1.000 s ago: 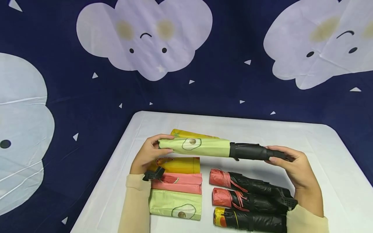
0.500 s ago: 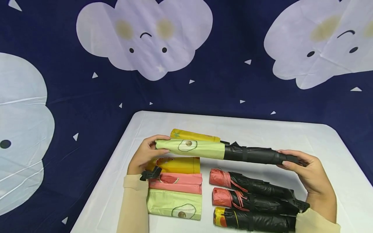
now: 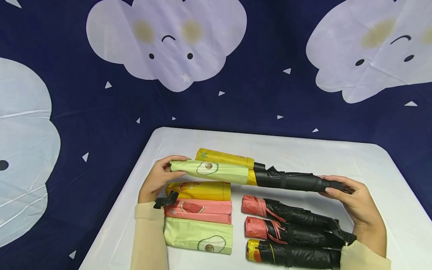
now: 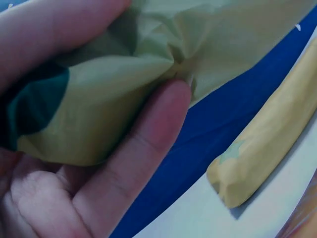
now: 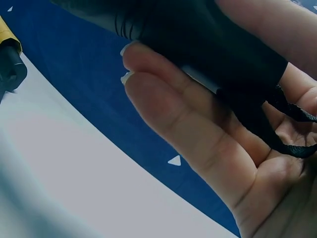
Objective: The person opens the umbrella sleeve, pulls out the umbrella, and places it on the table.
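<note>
A folded black umbrella [image 3: 290,180] is held up level over the table, its left part inside a light green umbrella sleeve [image 3: 229,173] with an avocado print. My left hand [image 3: 158,178] pinches the sleeve's closed left end between thumb and fingers; the left wrist view shows the crumpled fabric [image 4: 168,47] there. At the other end my right hand [image 3: 356,198] grips the black handle [image 5: 223,54], and a wrist strap [image 5: 262,131] loops down by the palm. A yellow band [image 3: 251,177] of the umbrella shows at the sleeve's mouth.
Behind lies a yellow-sleeved umbrella [image 3: 224,158]. Flat sleeves lie in front at left: yellow [image 3: 206,191], pink watermelon [image 3: 216,212] and green avocado [image 3: 185,232]. To their right are three unsleeved umbrellas, two pink-tipped [image 3: 255,205] and one yellow-tipped [image 3: 297,255], on the white table [image 3: 371,161].
My left hand has moved left with the sleeve, and the yellow band has come into sight at its mouth. My right hand moved right with the handle, then stayed nearly still.
</note>
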The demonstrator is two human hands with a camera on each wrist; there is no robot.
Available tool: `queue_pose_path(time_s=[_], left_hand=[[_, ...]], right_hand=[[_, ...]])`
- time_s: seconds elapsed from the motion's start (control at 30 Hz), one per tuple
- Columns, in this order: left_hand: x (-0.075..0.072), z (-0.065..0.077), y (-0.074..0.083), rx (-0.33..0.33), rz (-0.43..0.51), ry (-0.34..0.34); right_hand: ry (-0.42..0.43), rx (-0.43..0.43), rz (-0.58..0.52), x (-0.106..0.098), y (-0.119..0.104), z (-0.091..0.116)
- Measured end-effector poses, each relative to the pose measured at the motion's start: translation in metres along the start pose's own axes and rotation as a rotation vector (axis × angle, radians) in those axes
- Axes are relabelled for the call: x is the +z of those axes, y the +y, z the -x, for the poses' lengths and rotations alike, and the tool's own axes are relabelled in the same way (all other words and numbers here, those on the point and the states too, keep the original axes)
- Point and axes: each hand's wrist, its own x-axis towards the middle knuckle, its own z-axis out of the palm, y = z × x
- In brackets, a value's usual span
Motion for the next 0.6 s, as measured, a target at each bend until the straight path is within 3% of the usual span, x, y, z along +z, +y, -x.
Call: queue_pose_path(time_s=[0.3,0.6], left_hand=[[-0.010,0.005,0.002,-0.006,-0.045,0.051],[-0.012,0.004,-0.006,-0.125,-0.176,0.073]], right_hand=[[0.029,0.083,0.105,-0.005,-0.002,0.004],[0.032,0.195,0.300,-0.013,-0.002,0.011]])
